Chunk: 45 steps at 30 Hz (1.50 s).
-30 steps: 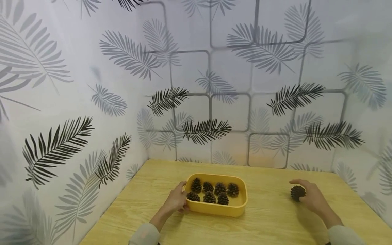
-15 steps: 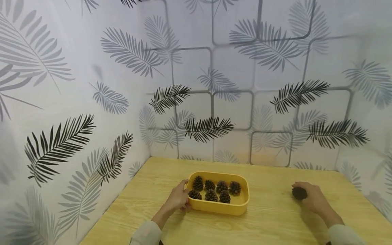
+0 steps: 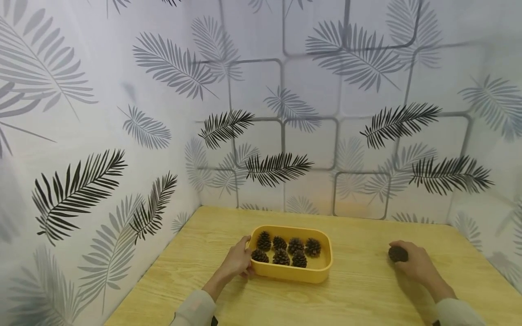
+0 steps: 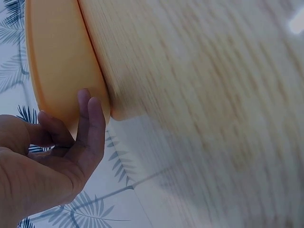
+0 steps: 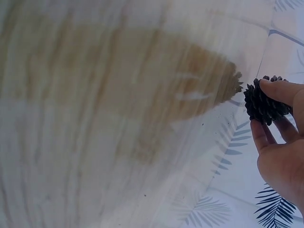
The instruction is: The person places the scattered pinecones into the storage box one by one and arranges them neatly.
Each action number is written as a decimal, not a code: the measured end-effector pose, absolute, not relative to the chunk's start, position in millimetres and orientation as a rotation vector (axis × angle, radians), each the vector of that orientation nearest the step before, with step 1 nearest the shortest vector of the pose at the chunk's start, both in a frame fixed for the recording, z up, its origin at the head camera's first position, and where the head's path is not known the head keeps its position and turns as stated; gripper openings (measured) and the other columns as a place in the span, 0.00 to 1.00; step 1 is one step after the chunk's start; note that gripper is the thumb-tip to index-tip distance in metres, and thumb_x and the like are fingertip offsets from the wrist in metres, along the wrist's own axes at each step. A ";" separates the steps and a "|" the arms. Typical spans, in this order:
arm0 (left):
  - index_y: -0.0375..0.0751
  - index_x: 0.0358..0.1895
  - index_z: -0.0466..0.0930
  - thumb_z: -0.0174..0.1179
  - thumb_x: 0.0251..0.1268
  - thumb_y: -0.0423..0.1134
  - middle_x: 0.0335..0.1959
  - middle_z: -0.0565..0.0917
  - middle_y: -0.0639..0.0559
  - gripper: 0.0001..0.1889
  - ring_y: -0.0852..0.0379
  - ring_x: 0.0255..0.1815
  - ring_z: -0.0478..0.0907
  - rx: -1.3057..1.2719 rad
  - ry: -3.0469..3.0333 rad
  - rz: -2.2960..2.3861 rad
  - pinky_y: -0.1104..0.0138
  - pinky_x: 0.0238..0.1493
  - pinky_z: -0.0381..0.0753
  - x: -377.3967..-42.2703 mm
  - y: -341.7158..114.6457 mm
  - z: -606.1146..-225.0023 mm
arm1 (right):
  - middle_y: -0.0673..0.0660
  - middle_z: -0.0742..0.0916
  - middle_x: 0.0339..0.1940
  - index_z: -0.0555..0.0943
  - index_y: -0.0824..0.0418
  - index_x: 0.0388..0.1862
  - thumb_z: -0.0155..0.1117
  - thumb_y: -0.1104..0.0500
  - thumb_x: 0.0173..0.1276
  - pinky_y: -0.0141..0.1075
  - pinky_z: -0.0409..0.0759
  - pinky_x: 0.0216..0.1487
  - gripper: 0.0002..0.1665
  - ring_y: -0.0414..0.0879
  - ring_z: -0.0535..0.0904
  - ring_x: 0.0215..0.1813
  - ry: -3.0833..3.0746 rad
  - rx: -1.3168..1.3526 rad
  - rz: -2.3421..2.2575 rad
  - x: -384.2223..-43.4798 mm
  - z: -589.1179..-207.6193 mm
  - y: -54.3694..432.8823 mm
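A yellow rectangular box (image 3: 285, 273) with rounded corners stands on the table in the head view. Several brown pine cones (image 3: 281, 256) lie inside it. At the box's left end, my left hand (image 3: 236, 259) grips the wall, and in the left wrist view fingertips (image 4: 96, 111) lie against the outside. My right hand (image 3: 418, 265), well to the right of the box, pinches a single pine cone (image 3: 397, 254). The right wrist view has this pine cone (image 5: 266, 102) between thumb and fingers, a little above the table, part of it hidden by the thumb.
The wood-grain table (image 3: 350, 299) reaches back to walls covered with a leaf-patterned sheet (image 3: 310, 190). The same sheet runs along the left side and the right side. The right hand's shadow falls on the tabletop.
My right fingers have closed in on the pine cone, which was loosely framed by them a second ago. The left hand and the box stay in place; the head view has shifted slightly.
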<state>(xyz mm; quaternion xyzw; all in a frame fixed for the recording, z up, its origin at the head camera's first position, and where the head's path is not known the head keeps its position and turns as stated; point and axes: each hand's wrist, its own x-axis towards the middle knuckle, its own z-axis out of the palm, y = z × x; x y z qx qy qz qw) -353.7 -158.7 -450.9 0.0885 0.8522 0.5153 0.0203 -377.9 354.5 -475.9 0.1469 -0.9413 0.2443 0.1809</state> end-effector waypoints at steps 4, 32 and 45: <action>0.31 0.82 0.52 0.40 0.85 0.31 0.24 0.79 0.35 0.27 0.40 0.25 0.87 0.269 2.652 1.595 0.54 0.24 0.88 -352.1 -158.6 -449.5 | 0.84 0.81 0.54 0.78 0.76 0.59 0.74 0.75 0.50 0.73 0.77 0.54 0.33 0.83 0.78 0.54 -2.650 0.416 0.699 -377.8 -472.9 354.3; 0.31 0.82 0.51 0.40 0.86 0.31 0.27 0.80 0.33 0.27 0.39 0.25 0.87 0.259 2.641 1.608 0.54 0.24 0.88 -351.5 -158.0 -450.0 | 0.83 0.75 0.66 0.70 0.73 0.72 0.70 0.69 0.68 0.67 0.81 0.52 0.35 0.81 0.76 0.61 -2.606 0.400 0.913 -368.6 -442.6 326.3; 0.30 0.81 0.53 0.39 0.85 0.29 0.26 0.80 0.38 0.27 0.43 0.21 0.87 0.282 2.691 1.581 0.58 0.20 0.86 -353.3 -158.2 -452.2 | 0.81 0.75 0.65 0.67 0.70 0.73 0.68 0.68 0.71 0.57 0.86 0.44 0.34 0.74 0.80 0.55 -2.542 0.371 0.997 -364.5 -433.0 313.8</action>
